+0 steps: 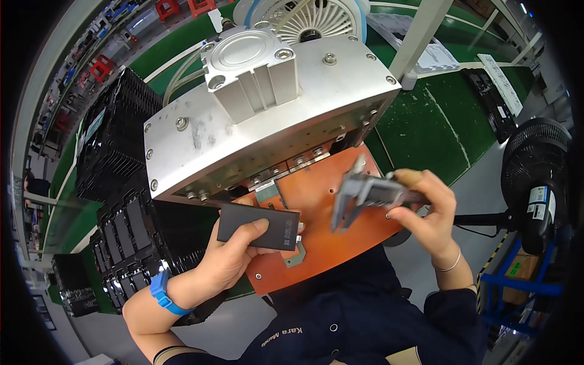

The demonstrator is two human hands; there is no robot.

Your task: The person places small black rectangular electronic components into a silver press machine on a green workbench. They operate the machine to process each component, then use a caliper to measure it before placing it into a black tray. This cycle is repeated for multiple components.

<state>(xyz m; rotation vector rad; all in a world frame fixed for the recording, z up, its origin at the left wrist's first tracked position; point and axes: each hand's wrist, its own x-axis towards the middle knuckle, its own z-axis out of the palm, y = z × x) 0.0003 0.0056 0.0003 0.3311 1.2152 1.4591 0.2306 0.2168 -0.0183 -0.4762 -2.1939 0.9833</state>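
My left hand grips a flat black rectangular block, its thumb pressed on the upper face. Small white print shows near the block's right end, and metal tabs stick out there. In my right hand is a digital caliper, slightly blurred, with its jaws pointing left toward the block but apart from it. Both hands are over an orange-brown base plate with small screws in it. A metal fixture piece on the plate lies just beyond the block, which partly covers it.
A silver metal press with a square cylinder on top stands beyond the plate. Black trays are stacked at the left. A white fan is behind the press, and a black fan stands at the right.
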